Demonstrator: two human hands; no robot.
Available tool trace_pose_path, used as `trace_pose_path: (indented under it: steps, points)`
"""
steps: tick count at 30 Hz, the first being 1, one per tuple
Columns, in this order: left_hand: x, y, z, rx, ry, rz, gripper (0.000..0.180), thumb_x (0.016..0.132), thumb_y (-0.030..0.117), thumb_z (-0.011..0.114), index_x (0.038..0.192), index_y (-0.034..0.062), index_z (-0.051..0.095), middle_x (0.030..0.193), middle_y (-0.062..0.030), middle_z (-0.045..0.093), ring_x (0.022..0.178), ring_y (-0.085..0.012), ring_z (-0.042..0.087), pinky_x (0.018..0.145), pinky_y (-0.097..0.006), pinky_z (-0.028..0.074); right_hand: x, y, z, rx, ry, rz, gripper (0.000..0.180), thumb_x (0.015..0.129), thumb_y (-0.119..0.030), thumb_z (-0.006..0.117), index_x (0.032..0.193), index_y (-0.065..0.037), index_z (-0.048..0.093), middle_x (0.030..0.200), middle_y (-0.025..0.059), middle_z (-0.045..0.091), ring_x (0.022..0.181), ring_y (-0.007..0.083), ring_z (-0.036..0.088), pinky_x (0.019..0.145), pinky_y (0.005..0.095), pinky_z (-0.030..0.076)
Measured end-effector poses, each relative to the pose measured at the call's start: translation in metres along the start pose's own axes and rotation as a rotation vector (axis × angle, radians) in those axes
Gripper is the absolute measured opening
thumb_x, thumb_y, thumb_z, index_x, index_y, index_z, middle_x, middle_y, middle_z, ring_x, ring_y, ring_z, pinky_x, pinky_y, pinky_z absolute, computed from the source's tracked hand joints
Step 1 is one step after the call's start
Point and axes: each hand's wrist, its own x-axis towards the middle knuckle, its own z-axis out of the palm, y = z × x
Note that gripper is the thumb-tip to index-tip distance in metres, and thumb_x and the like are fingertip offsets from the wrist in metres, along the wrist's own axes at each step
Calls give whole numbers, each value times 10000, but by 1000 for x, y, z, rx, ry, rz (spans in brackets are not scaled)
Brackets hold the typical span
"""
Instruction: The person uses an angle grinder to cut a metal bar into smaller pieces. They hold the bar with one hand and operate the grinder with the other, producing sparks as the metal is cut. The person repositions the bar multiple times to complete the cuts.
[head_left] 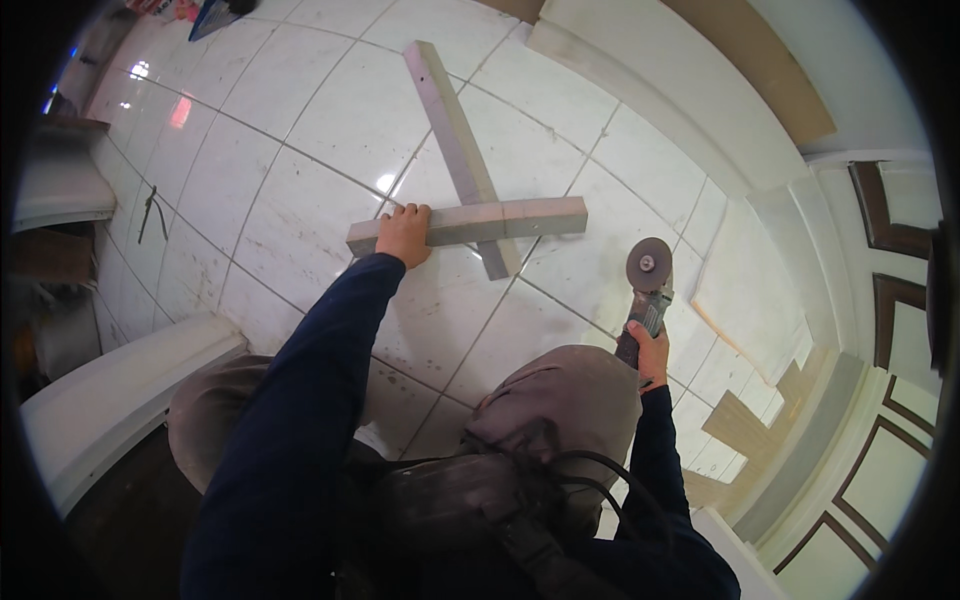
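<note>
Left hand [404, 240]: I am watching its fingers [411, 211] curling over the far edge of a long grey bar [530, 214], holding it near its left end.
Right hand [654, 354]: I am seeing these fingers closing around the body of an angle grinder [646, 316], some of them hiding from my view.
Disc [635, 265]: it is turning its flat round face up to my camera, sitting apart from the bars; I am not managing to tell whether it is spinning.
Long grey bar: it is lying crosswise over a second bar [452, 135], the pair forming a lopsided cross.
Second bar: it is resting on the tiled floor [320, 110], its near end poking out beneath the upper one.
Right knee [565, 390]: I am seeing it bending just beside the grinder.
Black cable [590, 453]: it is looping over the lap.
Far left: a thin dark strip [150, 213] is lying on the tiles.
Right edge: brown-framed white panels [900, 455] are lining the view.
</note>
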Motion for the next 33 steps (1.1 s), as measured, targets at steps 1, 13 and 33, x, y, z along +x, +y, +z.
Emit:
trace_pose_path:
  steps: [1, 13, 33]
  points:
    - [0, 5, -1, -20, -37, -28, 620, 744, 210, 829, 1296, 91, 575, 1260, -143, 618, 1241, -357, 585, 973, -518, 499, 0, -1, 3, -7, -3, -16, 426, 864, -119, 786, 1220, 15, 594, 998, 84, 686, 817, 172, 686, 737, 321, 575]
    - [-27, 34, 23, -140, 23, -172, 733, 782, 227, 853, 1389, 16, 499, 1329, -188, 569, 1319, -377, 504, 1101, -502, 389, 10, -53, 78, -752, -157, -331, 612, 808, -283, 831, 1281, 14, 581, 1037, 209, 746, 933, 325, 740, 837, 413, 573]
    - [-27, 43, 27, -328, 36, -138, 712, 776, 236, 886, 1348, 49, 505, 1294, -183, 579, 1260, -375, 542, 1078, -509, 400, 2, -48, 134, -1049, -90, -443, 716, 780, -384, 817, 1328, -3, 555, 1049, 270, 745, 968, 437, 737, 864, 479, 580]
